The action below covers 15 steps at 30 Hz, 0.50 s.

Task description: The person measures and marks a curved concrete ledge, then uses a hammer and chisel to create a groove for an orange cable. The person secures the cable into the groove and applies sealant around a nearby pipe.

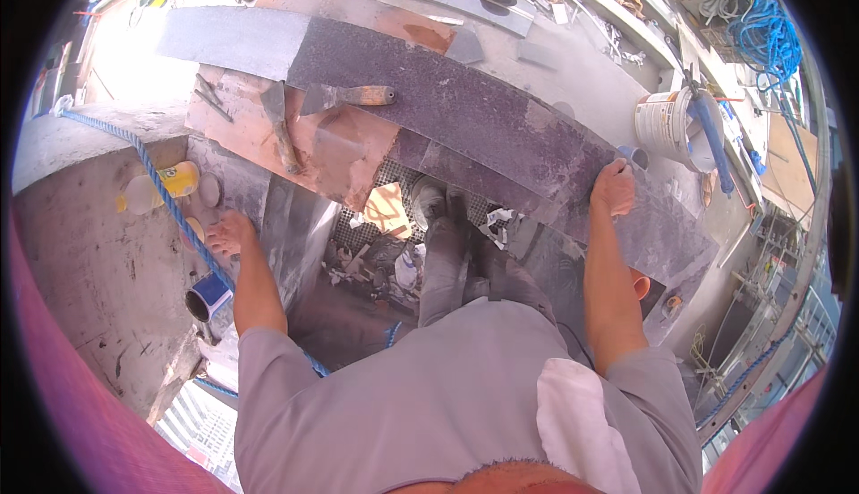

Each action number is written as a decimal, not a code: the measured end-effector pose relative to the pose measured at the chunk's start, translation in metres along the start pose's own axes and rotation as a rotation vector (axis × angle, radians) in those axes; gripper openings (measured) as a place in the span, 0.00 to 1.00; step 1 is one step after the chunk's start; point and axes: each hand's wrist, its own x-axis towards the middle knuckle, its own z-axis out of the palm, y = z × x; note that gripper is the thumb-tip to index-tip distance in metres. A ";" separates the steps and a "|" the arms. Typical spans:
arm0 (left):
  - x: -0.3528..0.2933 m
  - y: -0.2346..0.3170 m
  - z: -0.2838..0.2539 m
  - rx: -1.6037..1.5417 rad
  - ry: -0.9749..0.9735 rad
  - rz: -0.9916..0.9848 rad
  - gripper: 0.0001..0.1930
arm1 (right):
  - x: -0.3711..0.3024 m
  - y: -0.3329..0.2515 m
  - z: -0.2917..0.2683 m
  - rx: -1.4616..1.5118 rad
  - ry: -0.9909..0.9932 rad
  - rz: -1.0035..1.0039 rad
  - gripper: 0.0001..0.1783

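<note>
The right hand [614, 187] grips the near edge of the long dark speckled stone slab [465, 105], seemingly steadying it. At nine o'clock, the left hand [231, 231] rests open on the grey concrete ledge [98, 252] beside the blue rope [148, 167], likely for balance.

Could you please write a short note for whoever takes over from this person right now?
Left hand: resting open on the grey ledge beside the blue rope, holding nothing.
Right hand: gripping the near edge of the long dark stone slab.
Trowel lies on the slab's left part.
White bucket stands beyond the right hand.
Slab lies across the work area; whether it is bedded cannot be told.
</note>
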 end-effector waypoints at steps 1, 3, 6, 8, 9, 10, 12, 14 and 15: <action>0.000 -0.001 -0.001 0.001 0.000 -0.007 0.23 | 0.000 0.002 0.000 -0.006 -0.004 0.001 0.27; 0.005 0.003 -0.002 -0.008 0.007 -0.032 0.24 | 0.000 0.000 0.003 -0.001 -0.010 0.001 0.27; 0.006 -0.003 -0.002 -0.004 0.066 -0.035 0.25 | 0.000 -0.003 0.009 -0.016 0.020 0.004 0.27; 0.003 0.001 -0.005 0.000 0.036 -0.009 0.24 | -0.001 0.001 0.006 -0.016 -0.006 0.005 0.28; 0.002 0.004 -0.009 0.001 0.024 -0.002 0.23 | 0.000 0.002 0.004 -0.011 -0.019 0.001 0.28; 0.003 0.003 -0.010 0.006 0.018 -0.009 0.23 | -0.001 0.001 0.003 -0.003 -0.011 -0.006 0.29; 0.003 0.001 -0.010 0.016 -0.004 -0.010 0.24 | -0.001 0.002 0.002 -0.006 -0.015 0.007 0.29; 0.004 0.003 -0.012 -0.003 -0.002 -0.028 0.24 | 0.000 -0.004 -0.002 -0.024 -0.045 0.046 0.29; 0.002 0.001 -0.013 -0.005 -0.007 -0.032 0.24 | -0.001 -0.008 -0.004 -0.014 -0.039 0.060 0.30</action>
